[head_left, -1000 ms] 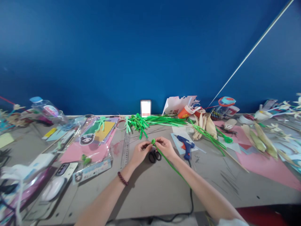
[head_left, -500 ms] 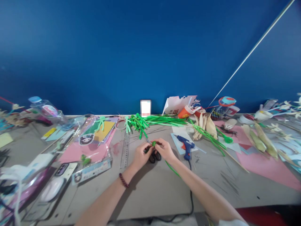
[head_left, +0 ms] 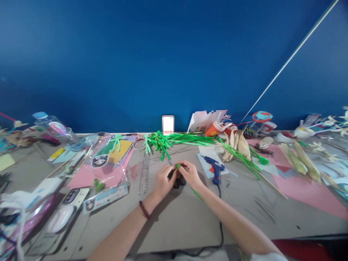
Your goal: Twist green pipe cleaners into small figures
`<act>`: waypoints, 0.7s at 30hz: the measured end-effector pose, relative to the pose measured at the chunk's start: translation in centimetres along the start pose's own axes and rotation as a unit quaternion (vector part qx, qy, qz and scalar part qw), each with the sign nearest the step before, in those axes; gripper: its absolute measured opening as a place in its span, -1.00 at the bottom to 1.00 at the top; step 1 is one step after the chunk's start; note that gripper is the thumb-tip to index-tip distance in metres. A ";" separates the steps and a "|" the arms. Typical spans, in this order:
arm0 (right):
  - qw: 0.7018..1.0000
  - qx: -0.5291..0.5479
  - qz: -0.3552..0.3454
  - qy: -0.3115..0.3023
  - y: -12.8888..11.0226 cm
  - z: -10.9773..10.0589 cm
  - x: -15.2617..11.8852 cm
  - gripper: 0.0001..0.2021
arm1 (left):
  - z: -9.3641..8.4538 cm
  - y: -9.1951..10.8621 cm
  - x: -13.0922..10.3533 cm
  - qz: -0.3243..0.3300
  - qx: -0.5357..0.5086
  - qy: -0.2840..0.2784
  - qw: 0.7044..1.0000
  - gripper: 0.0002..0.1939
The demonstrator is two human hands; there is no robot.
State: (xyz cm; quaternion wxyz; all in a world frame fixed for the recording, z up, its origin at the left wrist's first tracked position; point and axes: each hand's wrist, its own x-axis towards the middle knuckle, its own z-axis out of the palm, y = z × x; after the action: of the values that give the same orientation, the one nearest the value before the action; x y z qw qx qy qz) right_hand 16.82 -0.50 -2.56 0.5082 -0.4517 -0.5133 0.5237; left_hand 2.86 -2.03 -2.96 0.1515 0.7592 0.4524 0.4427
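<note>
My left hand (head_left: 163, 180), a dark bead bracelet on its wrist, is closed with its fingertips on a small curled green pipe cleaner (head_left: 178, 166). From the other side my right hand (head_left: 190, 175) pinches the same pipe cleaner. A thin green tail of it hangs below the right palm. Black-handled scissors (head_left: 182, 180) lie on the table just under the hands, partly hidden by them. Beyond the fingers is a heap of twisted green pipe cleaners (head_left: 160, 142), with straight green ones (head_left: 193, 139) beside it.
A blue glue gun (head_left: 216, 169) lies on paper at the right, its cord running to the front edge. A clear ruler (head_left: 144, 174) and a plastic bag of coloured paper (head_left: 108, 175) are at the left. Dried husks (head_left: 241, 145) and an orange cup (head_left: 214, 128) stand behind.
Both hands stay at nearly the same spot on the green pipe cleaner. The left hand has turned slightly, covering more of the scissors handles, and the hanging green tail has shifted a little left.
</note>
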 end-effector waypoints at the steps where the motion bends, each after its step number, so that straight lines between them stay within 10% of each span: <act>1: 1.000 -0.001 0.004 0.002 0.1 0.0 0.0 -0.84 | 0.1 -0.1 0.0 -0.006 0.000 -0.004 1.000 -0.85; 13: 0.990 -0.054 -0.119 0.051 -1.7 -0.7 -0.4 -0.88 | -0.3 0.4 0.6 -0.126 -0.153 0.080 0.977 -0.81; 21: 0.977 0.163 0.049 -0.131 -3.7 -1.0 -0.8 -0.75 | -1.1 -0.8 1.8 -0.251 -0.353 0.121 0.893 -0.70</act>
State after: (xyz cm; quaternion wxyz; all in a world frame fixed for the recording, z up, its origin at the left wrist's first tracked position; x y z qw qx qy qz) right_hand 18.10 -1.40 1.07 0.4770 -0.3147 -0.4605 0.6792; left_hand 1.83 -0.27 -1.87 0.4595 0.4578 0.4565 0.6090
